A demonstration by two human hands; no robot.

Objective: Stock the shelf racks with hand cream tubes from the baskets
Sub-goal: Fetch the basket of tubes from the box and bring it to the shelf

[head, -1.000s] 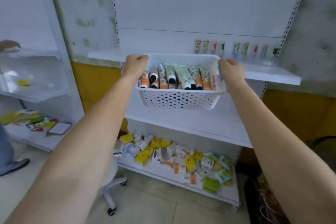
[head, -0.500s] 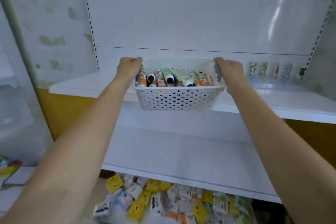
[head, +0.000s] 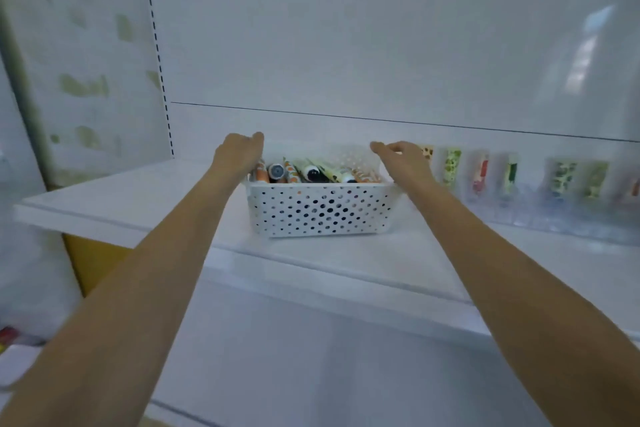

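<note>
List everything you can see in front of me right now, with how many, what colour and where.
basket: one, white, perforated, on the upper shelf
loose tubes: at least six, orange, green and white prints, lying in the basket
rack: one, clear, right of the basket at the shelf back
racked tubes: at least six, green and red prints, upright in the rack, blurred
upper shelf: one, white
lower shelf: one, white, below
back panel: white, behind the shelves
yellow panel: one, lower left
left hand: grips the basket's left rim
right hand: at the basket's right end, grip unclear
</note>
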